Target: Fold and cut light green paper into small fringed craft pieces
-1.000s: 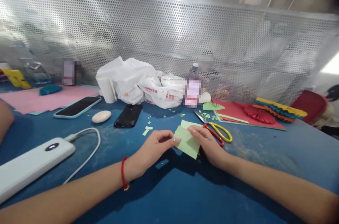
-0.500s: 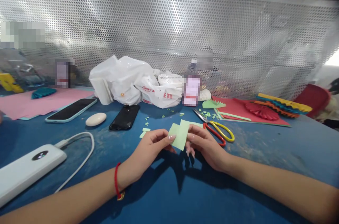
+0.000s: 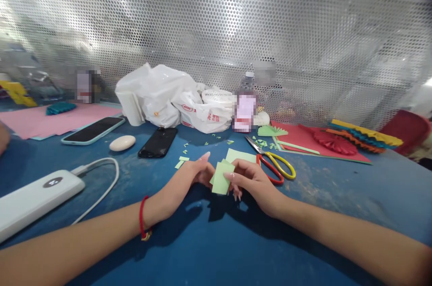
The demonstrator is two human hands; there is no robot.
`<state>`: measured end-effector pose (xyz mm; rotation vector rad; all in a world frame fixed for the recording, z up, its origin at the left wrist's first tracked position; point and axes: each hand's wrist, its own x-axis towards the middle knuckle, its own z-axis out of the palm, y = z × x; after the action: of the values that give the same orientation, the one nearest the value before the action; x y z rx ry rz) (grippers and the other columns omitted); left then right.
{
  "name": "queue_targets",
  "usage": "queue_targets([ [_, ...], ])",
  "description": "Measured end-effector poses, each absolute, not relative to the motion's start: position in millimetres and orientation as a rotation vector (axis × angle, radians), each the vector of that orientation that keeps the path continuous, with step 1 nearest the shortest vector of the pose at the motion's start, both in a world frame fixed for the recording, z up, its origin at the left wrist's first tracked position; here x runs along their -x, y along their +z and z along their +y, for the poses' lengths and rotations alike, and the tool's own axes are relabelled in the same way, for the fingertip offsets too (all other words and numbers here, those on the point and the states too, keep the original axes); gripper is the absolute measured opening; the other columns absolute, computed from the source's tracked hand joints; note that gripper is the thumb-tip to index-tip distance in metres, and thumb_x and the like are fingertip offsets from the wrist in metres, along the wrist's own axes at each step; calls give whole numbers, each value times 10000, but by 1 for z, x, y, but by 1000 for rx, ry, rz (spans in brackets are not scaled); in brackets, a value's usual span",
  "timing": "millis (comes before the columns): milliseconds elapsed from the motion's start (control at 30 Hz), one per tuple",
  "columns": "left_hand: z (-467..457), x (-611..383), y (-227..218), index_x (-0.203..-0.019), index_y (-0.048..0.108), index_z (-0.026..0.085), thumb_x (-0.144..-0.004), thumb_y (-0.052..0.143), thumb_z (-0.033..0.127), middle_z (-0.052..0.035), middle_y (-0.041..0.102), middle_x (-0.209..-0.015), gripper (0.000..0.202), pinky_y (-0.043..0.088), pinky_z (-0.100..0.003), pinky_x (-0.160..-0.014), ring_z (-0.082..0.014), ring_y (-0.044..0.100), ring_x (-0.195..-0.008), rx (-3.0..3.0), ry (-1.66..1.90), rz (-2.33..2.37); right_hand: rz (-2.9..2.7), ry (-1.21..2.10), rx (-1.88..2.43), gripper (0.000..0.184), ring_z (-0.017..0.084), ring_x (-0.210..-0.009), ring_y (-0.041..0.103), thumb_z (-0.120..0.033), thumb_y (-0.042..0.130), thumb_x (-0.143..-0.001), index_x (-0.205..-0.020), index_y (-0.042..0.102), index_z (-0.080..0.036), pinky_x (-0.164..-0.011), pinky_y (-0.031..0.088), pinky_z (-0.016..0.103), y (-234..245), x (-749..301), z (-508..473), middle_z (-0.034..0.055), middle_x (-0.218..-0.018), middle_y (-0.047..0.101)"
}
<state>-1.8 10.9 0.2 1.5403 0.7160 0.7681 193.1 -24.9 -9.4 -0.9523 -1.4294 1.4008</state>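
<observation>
My right hand [image 3: 253, 181] pinches small light green paper pieces [image 3: 220, 183] between thumb and fingers; they overlap at an angle. My left hand [image 3: 192, 178] is at their left edge, thumb raised away from the paper and fingers curled partly behind it; whether those fingertips touch the paper is hidden. Behind my right hand a larger light green sheet [image 3: 241, 155] lies on the table. Scissors [image 3: 264, 154] with one red and one yellow handle rest to the right, blades slightly apart. Tiny green scraps [image 3: 184, 159] are scattered beyond my hands.
A black phone [image 3: 158, 143], a white oval case [image 3: 122, 143], another phone [image 3: 94, 131] and a cabled power bank [image 3: 37, 200] lie left. White plastic bags [image 3: 162, 97] stand at the back. Red paper [image 3: 297, 137] carries pleated paper pieces [image 3: 334, 142] at right. Someone's arm shows far left.
My left thumb has come off the green paper and lifted. My right thumb now presses over the front of the pieces, which overlap more closely. The view has tilted slightly downward.
</observation>
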Motion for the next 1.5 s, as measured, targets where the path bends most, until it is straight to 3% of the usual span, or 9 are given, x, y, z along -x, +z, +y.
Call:
queue_targets([
  [67, 9, 2, 0, -707, 654, 144, -861, 506, 606, -44, 676, -695, 510, 511, -283, -688, -177, 631, -680, -1594, 761, 700, -1435, 1394, 951, 281, 81, -499, 542, -432, 695, -820, -783, 589, -174, -490, 436, 203, -9, -193, -25, -23, -638, 612],
  [133, 8, 3, 0, -762, 649, 146, -759, 698, 512, -28, 684, -741, 368, 497, -250, -653, -164, 628, -690, -1702, 733, 718, -1445, 1385, 943, 279, 84, -490, 550, -437, 676, -834, -781, 584, -180, -482, 430, 203, -10, -193, -24, -30, -619, 606],
  [200, 7, 3, -1, -754, 629, 150, -712, 768, 429, -11, 679, -718, 314, 478, -221, -609, -148, 626, -664, -1757, 701, 756, -1449, 1381, 934, 270, 87, -483, 555, -427, 679, -832, -773, 573, -186, -480, 430, 204, -10, -193, -24, -40, -595, 595],
  [333, 8, 1, -3, -670, 604, 154, -753, 734, 397, 2, 671, -631, 288, 491, -212, -590, -137, 644, -604, -1695, 733, 769, -1448, 1403, 910, 218, 92, -499, 567, -385, 682, -834, -815, 592, -188, -492, 445, 207, -10, -193, -25, -40, -609, 599],
  [567, 10, 4, -6, -693, 673, 156, -745, 751, 308, -4, 717, -656, 178, 503, -195, -598, -134, 663, -615, -1704, 745, 750, -1461, 1446, 874, 179, 95, -553, 597, -337, 688, -827, -787, 623, -174, -536, 467, 205, -11, -195, -24, -15, -665, 639],
  [867, 9, 2, -1, -641, 686, 147, -761, 727, 346, -14, 723, -627, 236, 517, -201, -584, -140, 666, -588, -1694, 749, 701, -1479, 1415, 878, 239, 80, -512, 574, -378, 681, -836, -766, 628, -155, -514, 469, 193, -9, -194, -26, -26, -621, 596],
  [1067, 10, 3, -2, -641, 699, 121, -743, 751, 293, -9, 710, -604, 207, 474, -150, -535, -101, 631, -552, -1723, 746, 733, -1475, 1397, 927, 280, 81, -501, 550, -405, 687, -830, -736, 621, -149, -502, 461, 197, -9, -193, -26, -32, -589, 568],
  [1500, 10, 5, -6, -635, 700, 122, -771, 739, 292, -9, 712, -610, 221, 471, -140, -547, -89, 626, -560, -1686, 761, 708, -1490, 1417, 886, 235, 90, -552, 605, -348, 663, -855, -757, 671, -134, -555, 476, 194, -8, -194, -27, 9, -639, 657],
])
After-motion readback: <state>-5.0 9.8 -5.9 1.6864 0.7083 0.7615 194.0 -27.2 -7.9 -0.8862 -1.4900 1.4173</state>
